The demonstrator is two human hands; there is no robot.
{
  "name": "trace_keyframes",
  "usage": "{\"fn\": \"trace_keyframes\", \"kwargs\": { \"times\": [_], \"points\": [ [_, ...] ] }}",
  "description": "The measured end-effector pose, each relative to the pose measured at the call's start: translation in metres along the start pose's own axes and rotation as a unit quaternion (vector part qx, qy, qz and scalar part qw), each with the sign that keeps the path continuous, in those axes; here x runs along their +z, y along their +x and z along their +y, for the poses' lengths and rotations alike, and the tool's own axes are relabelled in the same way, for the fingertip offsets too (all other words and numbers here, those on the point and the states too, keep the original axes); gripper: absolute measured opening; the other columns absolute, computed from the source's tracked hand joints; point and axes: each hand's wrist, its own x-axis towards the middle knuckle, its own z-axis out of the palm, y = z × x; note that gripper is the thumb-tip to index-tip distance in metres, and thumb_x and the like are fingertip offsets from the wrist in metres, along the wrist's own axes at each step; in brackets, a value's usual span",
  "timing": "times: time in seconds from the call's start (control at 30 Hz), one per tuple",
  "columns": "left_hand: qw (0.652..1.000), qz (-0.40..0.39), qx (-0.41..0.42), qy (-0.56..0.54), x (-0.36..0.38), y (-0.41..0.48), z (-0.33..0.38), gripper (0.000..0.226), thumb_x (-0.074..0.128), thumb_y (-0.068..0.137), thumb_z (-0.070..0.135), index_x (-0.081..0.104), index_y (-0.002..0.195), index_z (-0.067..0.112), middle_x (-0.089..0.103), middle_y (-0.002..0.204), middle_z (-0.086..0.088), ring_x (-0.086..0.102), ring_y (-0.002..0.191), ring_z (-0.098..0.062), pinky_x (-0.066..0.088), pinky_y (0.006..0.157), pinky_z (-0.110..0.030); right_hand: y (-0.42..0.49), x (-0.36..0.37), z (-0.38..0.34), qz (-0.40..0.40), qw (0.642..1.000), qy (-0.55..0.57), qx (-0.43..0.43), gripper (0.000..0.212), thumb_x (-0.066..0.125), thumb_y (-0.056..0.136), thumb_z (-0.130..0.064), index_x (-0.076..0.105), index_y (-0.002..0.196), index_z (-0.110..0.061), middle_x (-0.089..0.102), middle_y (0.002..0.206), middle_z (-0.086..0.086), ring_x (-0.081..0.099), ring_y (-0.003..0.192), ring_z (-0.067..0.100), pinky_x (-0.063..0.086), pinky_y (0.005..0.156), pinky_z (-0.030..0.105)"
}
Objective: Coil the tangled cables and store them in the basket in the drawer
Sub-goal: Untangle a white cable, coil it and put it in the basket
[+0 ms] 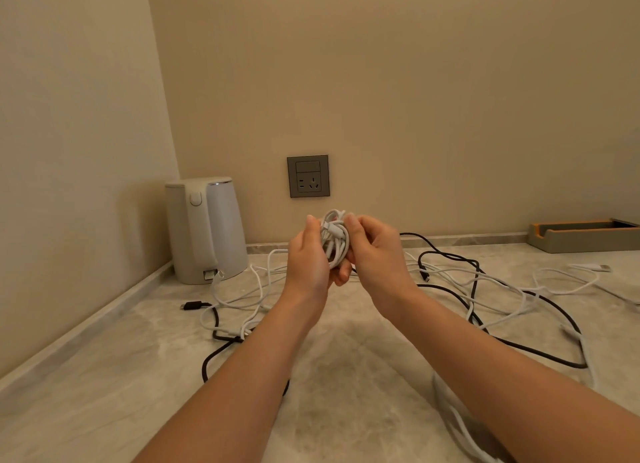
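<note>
Forearms (249, 351) show bare to the frame's edge, left hand (308, 254) and right hand (377, 251) likewise (nails short).

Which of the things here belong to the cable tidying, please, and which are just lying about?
Part of the job:
- white coil, held by left hand and right hand
- loose white cables
- black cable

Just lying about:
- kettle
- wall socket
- tray
</note>
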Motion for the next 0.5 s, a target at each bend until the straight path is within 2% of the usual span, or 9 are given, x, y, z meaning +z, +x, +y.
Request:
{"fn": "trace_keyframes", "kwargs": {
  "times": [0.1,0.17,0.23,0.33,0.43,0.5],
  "points": [
    [1.0,0.0,0.004,0.005,0.004,0.0,0.004,0.053,0.021,0.105,0.036,0.055,0.077,0.007,0.048,0.045,-0.004,0.038,0.031,-0.013,0.029,0.034,-0.019,-0.002,-0.003,-0.008,-0.009,0.999,0.029,-0.015,0.032,0.048,0.099,-0.022,0.06,0.075,-0.005,0.055,0.056,0.008,0.048,0.039,0.02,0.045,0.049,0.047],
    [0.999,0.015,-0.002,0.032,0.004,0.001,0.004,0.053,0.021,0.105,0.034,0.056,0.078,0.006,0.05,0.044,-0.003,0.039,0.031,-0.012,0.03,0.034,-0.018,-0.001,-0.006,-0.008,-0.011,0.999,-0.003,-0.03,0.034,0.048,0.099,-0.023,0.06,0.075,-0.001,0.055,0.061,0.01,0.052,0.047,0.022,0.047,0.051,0.045],
    [0.998,0.035,-0.017,0.054,0.002,0.003,0.001,0.054,0.02,0.105,0.034,0.055,0.075,0.006,0.052,0.043,-0.003,0.04,0.032,-0.011,0.03,0.034,-0.018,0.001,-0.01,-0.005,-0.013,0.994,-0.095,-0.044,0.037,0.047,0.099,-0.025,0.062,0.073,-0.004,0.056,0.069,0.01,0.052,0.061,0.018,0.046,0.06,0.037],
    [0.995,0.057,-0.052,0.06,-0.003,0.006,-0.002,0.057,0.019,0.105,0.037,0.056,0.072,0.006,0.053,0.043,-0.003,0.041,0.032,-0.012,0.03,0.036,-0.018,0.002,-0.015,-0.008,-0.065,0.971,-0.226,-0.049,0.029,0.05,0.096,-0.027,0.067,0.075,-0.016,0.057,0.076,0.003,0.048,0.066,0.007,0.039,0.065,0.025],
    [0.993,0.059,-0.082,0.058,-0.005,0.009,-0.003,0.065,0.016,0.104,0.042,0.058,0.072,0.006,0.056,0.046,-0.005,0.044,0.032,-0.012,0.031,0.034,-0.018,0.003,-0.02,-0.014,-0.14,0.974,-0.174,0.018,0.023,0.054,0.095,-0.026,0.072,0.084,-0.016,0.063,0.068,-0.003,0.052,0.059,0.003,0.041,0.059,0.016],
    [0.991,0.047,-0.096,0.086,-0.005,0.009,-0.002,0.068,0.013,0.103,0.046,0.062,0.083,0.003,0.061,0.056,-0.01,0.05,0.035,-0.013,0.034,0.036,-0.018,0.007,-0.022,-0.017,-0.168,0.972,-0.144,0.078,0.026,0.052,0.096,-0.025,0.072,0.083,-0.014,0.061,0.068,0.002,0.051,0.062,0.008,0.04,0.061,0.019]
  ]
}}
